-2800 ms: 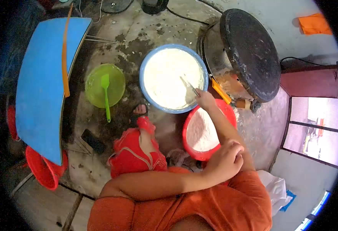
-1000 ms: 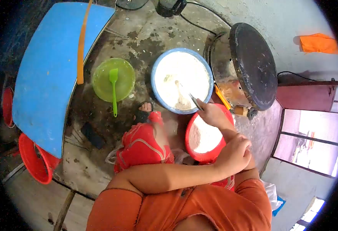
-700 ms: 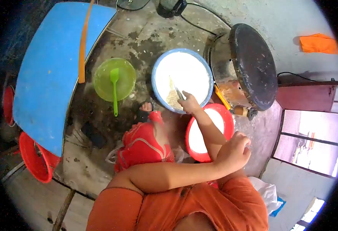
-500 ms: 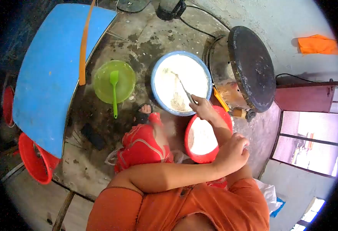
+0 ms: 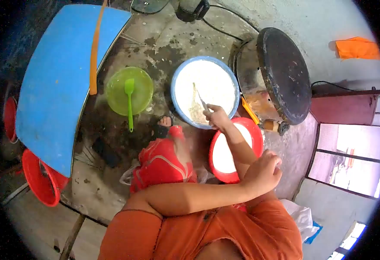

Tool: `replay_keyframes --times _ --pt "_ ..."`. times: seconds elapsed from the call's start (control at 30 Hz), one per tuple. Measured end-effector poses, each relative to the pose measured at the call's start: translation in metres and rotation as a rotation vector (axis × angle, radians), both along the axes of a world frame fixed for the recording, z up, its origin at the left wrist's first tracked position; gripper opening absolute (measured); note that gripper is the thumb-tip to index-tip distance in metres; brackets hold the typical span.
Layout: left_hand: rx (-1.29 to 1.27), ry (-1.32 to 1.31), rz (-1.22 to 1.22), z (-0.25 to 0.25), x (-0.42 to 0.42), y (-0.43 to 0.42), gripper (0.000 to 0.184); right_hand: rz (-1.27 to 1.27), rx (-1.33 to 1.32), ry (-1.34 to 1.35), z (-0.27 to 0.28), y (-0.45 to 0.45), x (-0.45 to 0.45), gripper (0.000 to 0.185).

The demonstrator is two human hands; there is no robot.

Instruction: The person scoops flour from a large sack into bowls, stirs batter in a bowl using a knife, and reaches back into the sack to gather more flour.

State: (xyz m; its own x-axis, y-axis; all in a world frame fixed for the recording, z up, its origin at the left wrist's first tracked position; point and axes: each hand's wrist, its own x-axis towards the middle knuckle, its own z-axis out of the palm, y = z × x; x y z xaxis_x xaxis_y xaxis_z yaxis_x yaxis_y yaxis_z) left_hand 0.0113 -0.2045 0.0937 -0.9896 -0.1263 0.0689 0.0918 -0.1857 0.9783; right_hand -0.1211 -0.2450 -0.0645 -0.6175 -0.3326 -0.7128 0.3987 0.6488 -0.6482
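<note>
My right hand (image 5: 218,118) is closed around the handle of a long, thin metal utensil (image 5: 203,103). The utensil's far end rests in a white, powdery or pasty mass (image 5: 216,82) that fills a blue basin (image 5: 173,98); its tip is hard to make out. Across my body reaches my left arm, and the left hand (image 5: 262,174) lies over my right arm with curled fingers and nothing visible in them. Beneath my right forearm stands a red basin (image 5: 212,161) holding more white material, partly hidden by the arm.
A green bowl (image 5: 116,106) with a green spatula (image 5: 129,102) sits on the floor to the left. A blue board (image 5: 51,82) bears an orange strip (image 5: 94,56). Right of the basins is a round black griddle (image 5: 285,73), with a yellow-handled object (image 5: 250,112) beside it.
My right hand has shifted a little to the left, swinging the utensil leftward through the white mass. My left hand stays in nearly the same place.
</note>
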Motion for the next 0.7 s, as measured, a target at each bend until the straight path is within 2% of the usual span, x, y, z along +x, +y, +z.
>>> replay_keyframes --times 0.07,0.1,0.2,0.33,0.4,0.47,0.53,0.6,0.63,0.67,0.7 --pt "0.047 -0.033 -0.037 0.0 0.0 0.001 0.017 0.01 -0.014 -0.006 0.021 0.013 -0.005 0.048" --pt "0.016 -0.042 -0.06 0.004 0.001 -0.006 0.017 0.159 0.106 0.106 0.049 0.014 -0.003 0.047" --pt "0.065 -0.026 -0.046 0.011 0.002 -0.011 0.016 0.664 0.293 0.658 0.057 0.04 0.003 0.049" --pt "0.042 -0.009 -0.037 0.008 0.004 -0.007 0.015 0.887 0.464 0.557 0.068 0.025 0.022 0.048" --pt "0.019 -0.014 -0.073 -0.002 0.003 0.001 0.016 0.895 0.451 0.583 0.012 0.022 0.022 0.049" --pt "0.016 0.023 0.007 -0.006 0.003 0.008 0.018 0.802 0.418 0.616 -0.046 0.017 0.023 0.048" --pt "0.0 -0.009 -0.016 0.005 0.001 -0.002 0.019 0.713 0.383 0.649 -0.055 0.01 0.016 0.048" --pt "0.031 -0.016 -0.059 0.006 0.002 -0.005 0.018 0.165 0.18 0.35 -0.052 0.004 0.009 0.042" --pt "0.036 -0.023 -0.069 0.005 0.001 -0.005 0.017 0.035 0.112 0.084 -0.004 -0.009 0.008 0.041" --pt "0.035 -0.019 -0.067 0.004 0.002 -0.003 0.017 -0.073 -0.107 -0.082 -0.008 0.005 -0.002 0.04" --pt "0.01 0.027 0.011 0.0 0.002 0.002 0.017 -0.037 -0.066 -0.047 0.009 0.011 -0.003 0.043"
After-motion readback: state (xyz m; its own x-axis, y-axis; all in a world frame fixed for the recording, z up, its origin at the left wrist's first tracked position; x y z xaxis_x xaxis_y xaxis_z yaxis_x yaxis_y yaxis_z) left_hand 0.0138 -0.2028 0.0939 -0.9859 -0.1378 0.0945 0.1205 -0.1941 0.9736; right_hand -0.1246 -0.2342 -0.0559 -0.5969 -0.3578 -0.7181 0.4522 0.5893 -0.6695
